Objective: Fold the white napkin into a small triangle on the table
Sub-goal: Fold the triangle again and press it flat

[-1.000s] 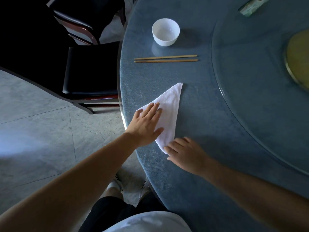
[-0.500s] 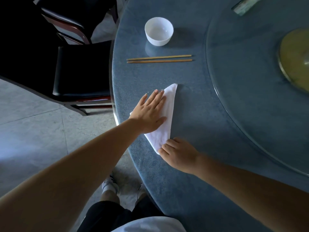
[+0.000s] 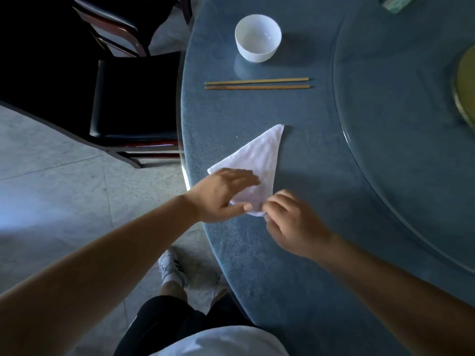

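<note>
Dining room, likely restaurant or banquet hall. Large round table (image 3: 295, 253) with blue cloth. On table: glass turntable (image 3: 401, 124), white bowl (image 3: 257, 38), chopsticks (image 3: 257, 83) laid as place setting. Beside table: dark padded chair (image 3: 133, 104), grey marble-tile floor (image 3: 51, 191).

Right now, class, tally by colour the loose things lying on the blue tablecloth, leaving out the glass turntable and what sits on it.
White: 2, the bowl and the folded napkin
Tan wood: 2, the chopsticks
Total: 4
</note>
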